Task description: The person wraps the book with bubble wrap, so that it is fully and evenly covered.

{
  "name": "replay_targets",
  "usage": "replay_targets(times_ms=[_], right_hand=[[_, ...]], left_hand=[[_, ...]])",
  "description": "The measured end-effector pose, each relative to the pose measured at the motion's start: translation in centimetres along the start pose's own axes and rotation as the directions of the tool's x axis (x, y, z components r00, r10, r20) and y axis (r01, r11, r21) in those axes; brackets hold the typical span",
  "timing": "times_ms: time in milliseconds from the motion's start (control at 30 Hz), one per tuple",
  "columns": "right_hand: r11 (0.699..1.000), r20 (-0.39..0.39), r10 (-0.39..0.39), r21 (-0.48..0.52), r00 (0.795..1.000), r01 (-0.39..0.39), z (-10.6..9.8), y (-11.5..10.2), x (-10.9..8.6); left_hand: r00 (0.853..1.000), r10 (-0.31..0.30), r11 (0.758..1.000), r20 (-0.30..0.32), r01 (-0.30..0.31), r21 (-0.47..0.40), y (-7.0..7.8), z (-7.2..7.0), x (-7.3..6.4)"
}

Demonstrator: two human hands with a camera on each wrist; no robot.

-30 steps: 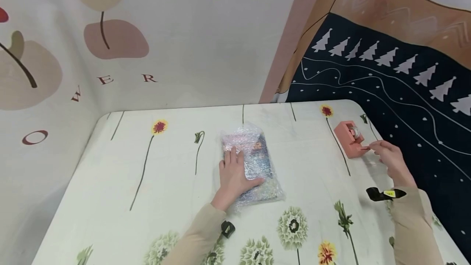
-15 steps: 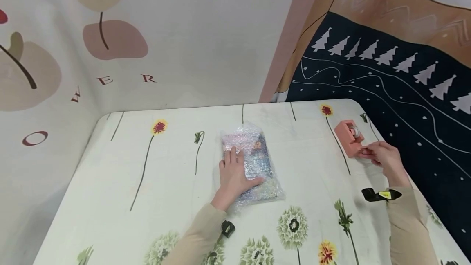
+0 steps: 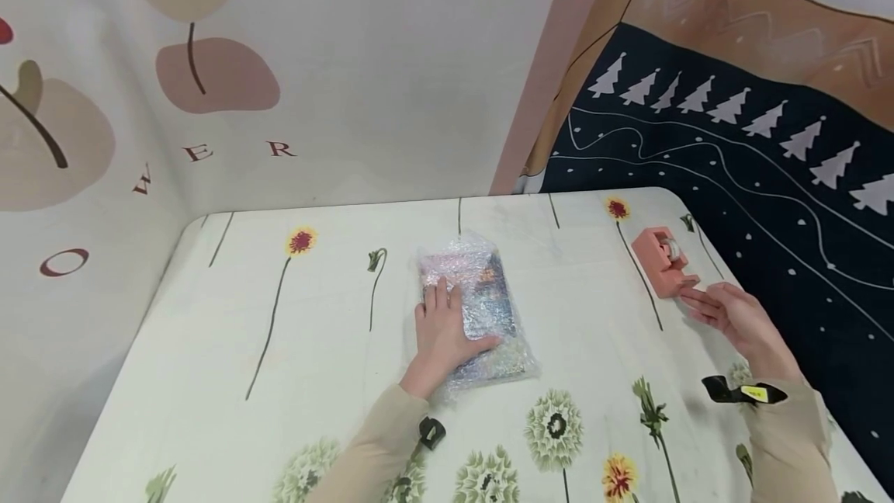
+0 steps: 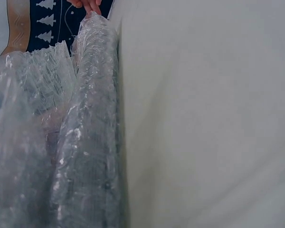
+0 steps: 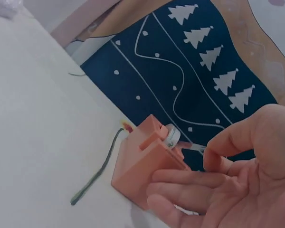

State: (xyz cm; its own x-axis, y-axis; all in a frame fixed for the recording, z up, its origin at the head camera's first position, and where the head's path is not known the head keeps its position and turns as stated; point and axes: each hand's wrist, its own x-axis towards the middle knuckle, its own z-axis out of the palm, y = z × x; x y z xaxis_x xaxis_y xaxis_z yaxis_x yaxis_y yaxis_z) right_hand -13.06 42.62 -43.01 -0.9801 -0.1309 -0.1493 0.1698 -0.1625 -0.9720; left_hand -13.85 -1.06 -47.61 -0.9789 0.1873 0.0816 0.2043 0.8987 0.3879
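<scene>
My left hand (image 3: 441, 341) lies with fingers spread on a flat bubble-wrapped package (image 3: 487, 313), whose coloured printed face shows through the plastic. In the left wrist view, the wrapped edge (image 4: 92, 137) fills the left side. Over at the right, my right hand (image 3: 746, 326) is beside a pink tape dispenser (image 3: 655, 264). The right wrist view shows a clear strip of tape (image 5: 194, 146) running from the roll (image 5: 172, 136) to the pinch of thumb and index finger. The other fingers (image 5: 185, 187) stretch out along the dispenser's front.
Both things stand on a white flower-print tablecloth (image 3: 328, 348). A pale printed curtain (image 3: 391, 99) rises behind the table, and a dark blue cloth with white trees (image 3: 698, 138) hangs along the right edge.
My right hand moves in to the front of the dispenser, then draws slightly back toward me. The left hand and the package stay in place.
</scene>
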Motion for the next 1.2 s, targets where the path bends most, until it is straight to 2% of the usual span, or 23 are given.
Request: replay_targets(times_ms=[233, 400, 500, 600, 700, 767, 833, 933, 1100, 1200], right_hand=[[0.987, 0.07, -0.068, 0.147, 0.995, 0.057, -0.2, 1.1, -0.2], [0.94, 0.129, -0.148, 0.328, 0.98, 0.099, -0.3, 1.9, -0.4], [0.927, 0.13, -0.163, 0.358, 0.978, 0.107, -0.4, 2.3, -0.5], [0.961, 0.087, -0.143, 0.251, 0.986, 0.117, -0.5, 2.5, -0.4], [0.996, 0.004, -0.085, 0.021, 0.996, 0.085, -0.6, 2.7, -0.4], [0.992, -0.061, -0.033, -0.12, 0.998, 0.026, -0.6, 2.8, -0.4], [0.976, -0.112, 0.01, -0.214, 0.994, -0.034, -0.5, 2.8, -0.4], [0.966, -0.147, 0.048, -0.247, 0.988, -0.083, -0.5, 2.9, -0.4], [0.969, -0.164, 0.061, -0.227, 0.985, -0.097, -0.6, 3.2, -0.4], [0.957, -0.197, 0.068, -0.264, 0.978, -0.119, -0.6, 3.5, -0.2]], left_hand=[[1.0, -0.004, 1.0, 0.009, 0.004, 0.005, 0.0, 0.0, 0.1], [1.0, -0.001, 1.0, 0.011, 0.001, 0.004, 0.0, 0.1, 0.1], [1.0, -0.006, 1.0, 0.015, 0.006, 0.007, 0.0, 0.1, 0.1], [1.0, -0.015, 1.0, 0.018, 0.015, 0.008, 0.0, 0.0, 0.1], [1.0, -0.02, 1.0, 0.023, 0.02, 0.007, 0.0, 0.0, 0.1], [1.0, -0.019, 1.0, 0.024, 0.019, 0.006, 0.0, 0.0, 0.1], [1.0, -0.018, 1.0, 0.026, 0.018, 0.005, 0.0, 0.0, 0.1], [0.999, -0.02, 1.0, 0.026, 0.019, 0.008, -0.1, 0.1, 0.1], [1.0, -0.019, 1.0, 0.025, 0.019, 0.012, -0.1, 0.1, 0.1], [1.0, -0.017, 1.0, 0.023, 0.016, 0.012, -0.1, 0.1, 0.1]])
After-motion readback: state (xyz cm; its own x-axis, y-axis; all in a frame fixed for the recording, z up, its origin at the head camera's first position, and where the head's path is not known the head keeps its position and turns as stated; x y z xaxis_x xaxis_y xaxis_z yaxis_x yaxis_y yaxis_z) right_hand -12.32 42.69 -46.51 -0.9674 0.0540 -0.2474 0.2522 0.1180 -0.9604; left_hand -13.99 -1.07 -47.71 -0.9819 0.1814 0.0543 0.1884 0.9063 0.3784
